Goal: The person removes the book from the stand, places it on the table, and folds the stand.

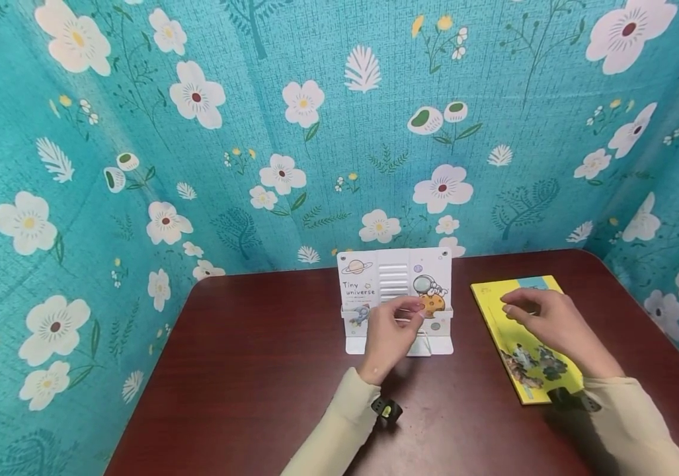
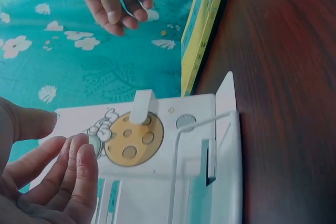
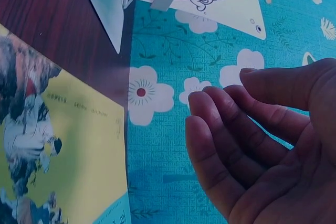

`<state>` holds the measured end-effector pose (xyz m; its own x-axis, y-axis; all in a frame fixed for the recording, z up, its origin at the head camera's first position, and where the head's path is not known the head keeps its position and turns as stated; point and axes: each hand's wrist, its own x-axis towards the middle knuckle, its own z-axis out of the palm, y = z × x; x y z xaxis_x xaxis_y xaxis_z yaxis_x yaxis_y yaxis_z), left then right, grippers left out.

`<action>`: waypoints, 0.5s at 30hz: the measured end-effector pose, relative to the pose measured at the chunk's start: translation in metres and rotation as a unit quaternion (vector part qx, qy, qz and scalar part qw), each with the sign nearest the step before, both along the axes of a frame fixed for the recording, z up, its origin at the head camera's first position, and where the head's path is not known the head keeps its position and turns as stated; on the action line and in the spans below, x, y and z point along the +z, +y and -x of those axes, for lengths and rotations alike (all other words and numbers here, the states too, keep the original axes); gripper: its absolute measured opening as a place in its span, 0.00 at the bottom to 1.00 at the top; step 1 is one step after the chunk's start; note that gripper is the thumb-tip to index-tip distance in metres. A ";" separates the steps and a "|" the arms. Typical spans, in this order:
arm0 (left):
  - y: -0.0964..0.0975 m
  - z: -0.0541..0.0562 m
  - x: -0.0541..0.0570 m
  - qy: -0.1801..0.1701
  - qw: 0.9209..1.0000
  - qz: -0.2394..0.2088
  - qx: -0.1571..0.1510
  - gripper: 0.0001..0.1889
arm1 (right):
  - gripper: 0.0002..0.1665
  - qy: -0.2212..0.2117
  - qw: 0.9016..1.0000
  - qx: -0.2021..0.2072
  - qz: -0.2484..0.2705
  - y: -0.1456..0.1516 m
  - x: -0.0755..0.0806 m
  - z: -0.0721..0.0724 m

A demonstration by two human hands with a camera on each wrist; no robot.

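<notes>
A white folding book stand (image 1: pixel 354 281) printed with a planet, an astronaut and "Tiny universe" stands upright near the back of the table. My left hand (image 1: pixel 391 334) hovers in front of it, fingers loosely bent and thumb apart from them, as the left wrist view shows; nothing is held. To the right lies a yellow book (image 1: pixel 494 317) with painted figures on its cover. Above that book is my right hand (image 1: pixel 547 320), its fingers loosely curved with a gap to the thumb. In the right wrist view that palm (image 3: pixel 283 182) holds nothing.
The dark red wooden table (image 1: pixel 244 357) reaches back to a teal flowered cloth (image 1: pixel 315 218) that hangs behind and at both sides. A thin wire support (image 2: pixel 176 166) and a small white clip (image 2: pixel 143 107) stick out from the stand's front. Dark bands circle both wrists.
</notes>
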<state>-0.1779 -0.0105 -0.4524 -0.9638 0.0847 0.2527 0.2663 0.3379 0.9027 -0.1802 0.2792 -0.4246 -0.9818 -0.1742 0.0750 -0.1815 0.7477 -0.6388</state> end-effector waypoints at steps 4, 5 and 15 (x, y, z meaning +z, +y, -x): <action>-0.007 0.002 0.000 0.011 1.000 0.005 0.016 0.12 | 0.19 0.007 1.000 0.002 -0.002 -0.006 0.001 0.005; -0.009 0.003 0.000 0.013 1.000 0.006 0.020 0.12 | 0.18 0.009 1.000 0.002 -0.001 -0.008 0.001 0.007; -0.026 0.005 0.000 0.019 0.998 -0.002 0.053 0.11 | 0.19 -0.012 1.000 -0.003 0.010 -0.021 -0.006 0.012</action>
